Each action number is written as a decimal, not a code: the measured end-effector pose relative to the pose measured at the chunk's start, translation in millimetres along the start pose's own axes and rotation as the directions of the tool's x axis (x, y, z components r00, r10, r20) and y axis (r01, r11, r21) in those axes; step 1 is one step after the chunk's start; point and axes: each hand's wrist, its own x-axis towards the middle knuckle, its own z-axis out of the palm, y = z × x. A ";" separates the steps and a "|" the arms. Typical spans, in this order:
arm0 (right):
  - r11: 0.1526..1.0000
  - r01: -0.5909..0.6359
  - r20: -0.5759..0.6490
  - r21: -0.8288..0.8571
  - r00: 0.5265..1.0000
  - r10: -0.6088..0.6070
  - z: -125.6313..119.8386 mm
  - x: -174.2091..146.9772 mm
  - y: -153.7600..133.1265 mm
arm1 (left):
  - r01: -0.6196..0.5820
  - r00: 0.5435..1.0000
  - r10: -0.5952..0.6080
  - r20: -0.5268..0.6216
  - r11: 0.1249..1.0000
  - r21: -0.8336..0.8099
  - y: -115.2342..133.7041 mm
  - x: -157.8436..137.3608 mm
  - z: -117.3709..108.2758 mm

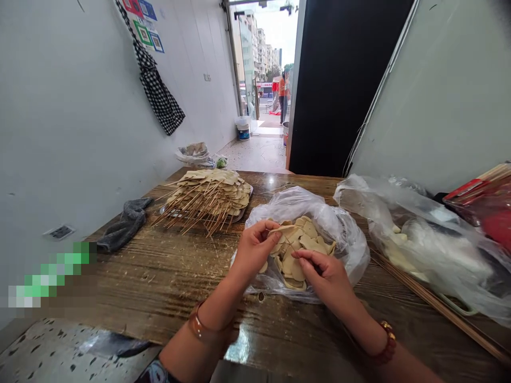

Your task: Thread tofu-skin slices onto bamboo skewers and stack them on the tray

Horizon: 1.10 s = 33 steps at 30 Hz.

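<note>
Over the bag, my left hand pinches a thin, pale tan slice, possibly of tofu, between thumb and fingers. My right hand is closed on a thin wooden skewer, whose upper end reaches toward the slice. Whether the tip has pierced the slice I cannot tell. Beneath both hands, loose flat slices fill an open clear plastic bag on the wooden table. Farther left, a heap of skewered slices is stacked on a tray, sticks pointing toward me.
A bundle of bare skewers lies along the right side, beside another clear bag with pale contents. Red packaging sits at far right. A grey cloth rests at the table's left edge. A person stands outside the doorway.
</note>
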 end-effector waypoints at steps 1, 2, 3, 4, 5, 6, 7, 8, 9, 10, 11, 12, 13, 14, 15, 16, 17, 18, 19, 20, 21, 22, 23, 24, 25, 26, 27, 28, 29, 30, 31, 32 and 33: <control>1.000 0.001 -0.002 -0.002 1.000 -0.001 0.2 0.6 0.1 | -0.009 1.000 0.009 -0.001 1.000 0.024 -0.4 -0.2 0.0; 1.000 -0.001 -0.002 -0.005 1.000 0.001 0.3 1.2 0.1 | -0.018 1.000 0.018 0.000 0.999 0.049 -0.9 -0.4 0.1; 1.000 -0.005 -0.002 -0.006 1.000 0.005 0.3 1.6 0.0 | -0.027 1.000 0.027 0.000 0.997 0.073 -1.4 -0.7 0.4; 1.000 -0.009 0.000 -0.005 1.000 0.009 0.3 1.9 -0.1 | -0.038 0.999 0.038 -0.001 0.995 0.095 -2.1 -1.1 0.9; 1.000 -0.014 0.002 -0.002 1.000 0.014 0.4 2.2 -0.2 | -0.049 0.999 0.049 -0.001 0.992 0.114 -2.7 -1.4 1.6; 1.000 -0.020 0.002 0.000 1.000 0.020 0.5 2.3 -0.4 | -0.057 0.998 0.058 0.000 0.990 0.128 -3.3 -1.8 2.3; 1.000 -0.024 -0.001 0.000 1.000 0.024 0.6 2.4 -0.5 | -0.062 0.998 0.062 0.003 0.989 0.138 -3.8 -2.1 3.0; 1.000 -0.028 -0.006 0.000 1.000 0.028 0.8 2.4 -0.6 | -0.062 0.998 0.061 0.009 0.988 0.142 -4.1 -2.4 3.7; 1.000 -0.030 -0.011 -0.003 0.999 0.030 1.0 2.4 -0.6 | -0.057 0.998 0.055 0.018 0.989 0.138 -4.3 -2.7 4.3; 1.000 -0.030 -0.017 -0.008 0.999 0.030 1.2 2.4 -0.6 | -0.046 0.999 0.043 0.029 0.991 0.125 -4.4 -2.9 4.8; 1.000 -0.027 -0.022 -0.012 0.999 0.027 1.3 2.3 -0.5 | -0.031 0.999 0.027 0.040 0.994 0.103 -4.3 -3.0 5.2; 1.000 -0.021 -0.028 -0.013 0.999 0.021 1.3 2.0 -0.4 | -0.010 0.999 0.006 0.050 0.997 0.071 -4.3 -3.1 5.5; 1.000 -0.015 -0.031 -0.012 0.999 0.015 1.3 1.6 -0.1 | 0.016 0.998 -0.017 0.054 0.999 0.031 -4.2 -3.1 5.8; 1.000 -0.007 -0.033 -0.010 0.999 0.007 1.1 1.1 0.3 | 0.041 0.998 -0.041 0.053 0.999 -0.011 -4.3 -2.9 5.9; 1.000 0.000 -0.035 -0.009 0.999 -0.001 0.9 0.5 0.6 | 0.064 0.997 -0.062 0.046 0.997 -0.053 -4.4 -2.7 5.9; 1.000 0.008 -0.038 -0.011 0.999 -0.008 0.6 -0.1 1.0 | 0.083 0.996 -0.079 0.038 0.993 -0.089 -4.7 -2.3 5.9; 1.000 0.014 -0.041 -0.017 0.999 -0.015 0.3 -0.8 1.2 | 0.097 0.995 -0.094 0.032 0.988 -0.120 -5.1 -1.9 5.9; 0.999 0.021 -0.045 -0.026 0.999 -0.022 0.0 -1.4 1.3 | 0.108 0.994 -0.105 0.028 0.983 -0.148 -5.6 -1.4 5.8; 0.999 0.027 -0.050 -0.036 0.998 -0.028 -0.3 -1.9 1.2 | 0.119 0.993 -0.115 0.031 0.978 -0.172 -6.0 -0.9 5.7; 0.998 0.031 -0.053 -0.046 0.998 -0.034 -0.5 -2.3 0.9 | 0.132 0.991 -0.126 0.039 0.972 -0.197 -6.4 -0.6 5.6; 0.998 0.033 -0.053 -0.054 0.998 -0.036 -0.8 -2.6 0.4 | 0.147 0.989 -0.140 0.049 0.964 -0.222 -6.6 -0.4 5.5; 0.998 0.034 -0.048 -0.061 0.998 -0.037 -1.0 -2.8 -0.2 | 0.165 0.986 -0.155 0.059 0.955 -0.245 -6.6 -0.3 5.5; 0.997 0.034 -0.043 -0.066 0.998 -0.037 -1.2 -2.8 -0.8 | 0.181 0.983 -0.169 0.065 0.947 -0.266 -6.4 -0.5 5.5; 0.997 0.036 -0.039 -0.070 0.998 -0.039 -1.4 -2.9 -1.3 | 0.195 0.981 -0.182 0.072 0.939 -0.284 -6.0 -0.7 5.5; 0.997 0.039 -0.039 -0.073 0.998 -0.042 -1.6 -2.9 -1.7 | 0.205 0.979 -0.191 0.073 0.932 -0.298 -5.5 -1.1 5.6; 0.996 0.043 -0.042 -0.076 0.998 -0.046 -1.7 -3.0 -2.1 | 0.210 0.978 -0.197 0.072 0.927 -0.310 -4.9 -1.5 5.8; 0.996 0.049 -0.046 -0.079 0.998 -0.053 -1.7 -3.1 -2.3 | 0.212 0.977 -0.200 0.068 0.923 -0.320 -4.3 -1.9 5.9; 0.995 0.055 -0.053 -0.084 0.997 -0.060 -1.7 -3.2 -2.4 | 0.212 0.977 -0.202 0.065 0.920 -0.329 -3.8 -2.2 6.0; 0.994 0.061 -0.060 -0.090 0.996 -0.067 -1.7 -3.3 -2.5 | 0.215 0.977 -0.206 0.061 0.916 -0.339 -3.5 -2.5 6.1; 0.993 0.065 -0.062 -0.097 0.995 -0.072 -1.7 -3.5 -2.7 | 0.221 0.975 -0.213 0.060 0.911 -0.349 -3.4 -2.7 6.3; 0.992 0.069 -0.063 -0.105 0.995 -0.076 -1.7 -3.7 -2.9 | 0.228 0.973 -0.222 0.059 0.906 -0.357 -3.7 -2.9 6.4; 0.992 0.071 -0.062 -0.109 0.995 -0.078 -1.6 -3.9 -3.1 | 0.237 0.971 -0.231 0.060 0.900 -0.367 -4.2 -2.9 6.5; 0.991 0.074 -0.060 -0.109 0.995 -0.081 -1.6 -4.1 -3.3 | 0.245 0.969 -0.240 0.061 0.893 -0.377 -5.0 -3.0 6.6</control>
